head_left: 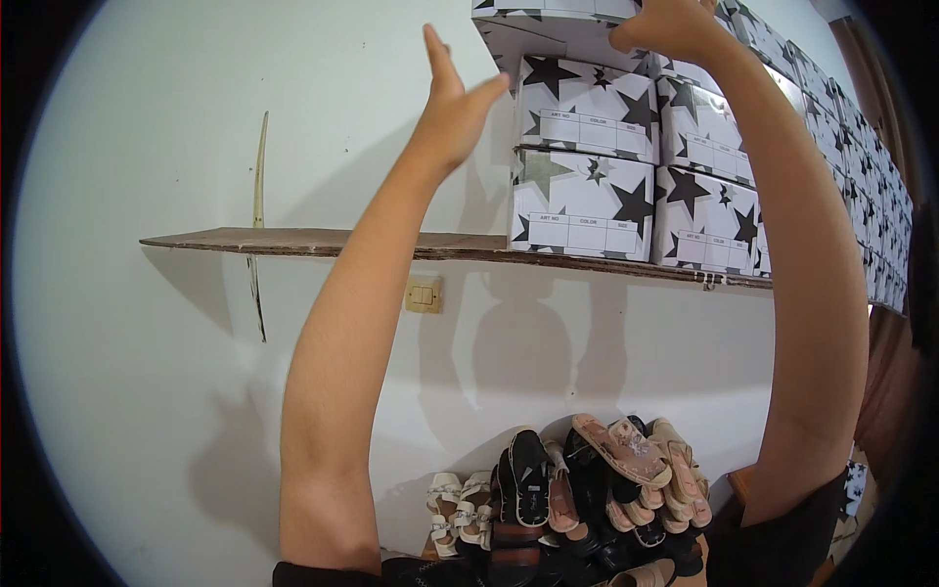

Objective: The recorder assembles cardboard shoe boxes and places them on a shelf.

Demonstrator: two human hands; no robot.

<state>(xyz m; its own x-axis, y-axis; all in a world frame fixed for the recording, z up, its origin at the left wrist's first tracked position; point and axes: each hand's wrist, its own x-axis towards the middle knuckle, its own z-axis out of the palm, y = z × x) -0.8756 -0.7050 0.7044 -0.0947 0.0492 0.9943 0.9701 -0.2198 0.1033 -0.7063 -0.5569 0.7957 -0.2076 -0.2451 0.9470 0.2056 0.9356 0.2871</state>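
We lose the top of the highest star-printed shoebox [553,29] and part of the right hand [675,29] past the upper edge, while the right forearm [807,196] hides some stacked shoeboxes [709,201] and the lower edge crops the sandal pile [562,499]

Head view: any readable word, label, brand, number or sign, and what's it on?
Near white shoeboxes with black stars: printed three-column label panels, capital headings legible but not transcribed here; fields beneath look blank.
Shoeboxes farther right: any lettering too small to read.
Piled sandals: any insole marks too small to read.
Wall switch: no lettering visible.
No separate signs visible.
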